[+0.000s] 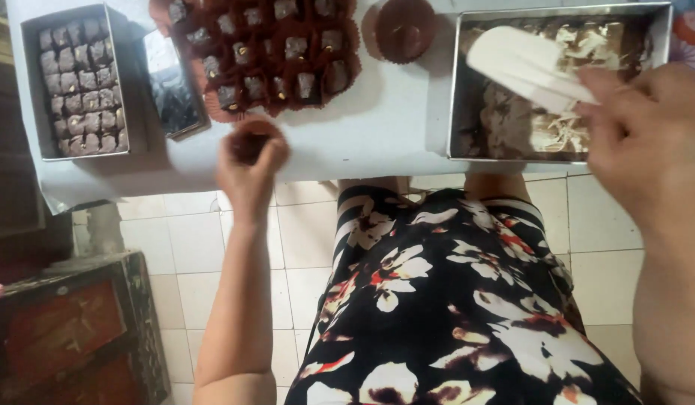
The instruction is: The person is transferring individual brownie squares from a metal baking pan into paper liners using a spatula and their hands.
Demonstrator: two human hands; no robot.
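The big rectangular metal baking tray [456, 90], lined with crinkled foil and dark brown slab sweet, lies straight ahead of the right hand [647, 142]. That hand is clamped on a flat white plastic scraper [524, 67], whose long axis slants up and leftward from the fingers over the tray's contents.

Ahead of the left hand [250, 169] sits a cluster of dark red pleated paper cups [276, 52], each with a small brown square piece inside. Further left of it is a grey rectangular box [32, 82] packed with rows of similar squares.

The left hand pinches one small dark red paper cup [250, 139] between its fingertips, just short of the cluster; the hands are well apart.
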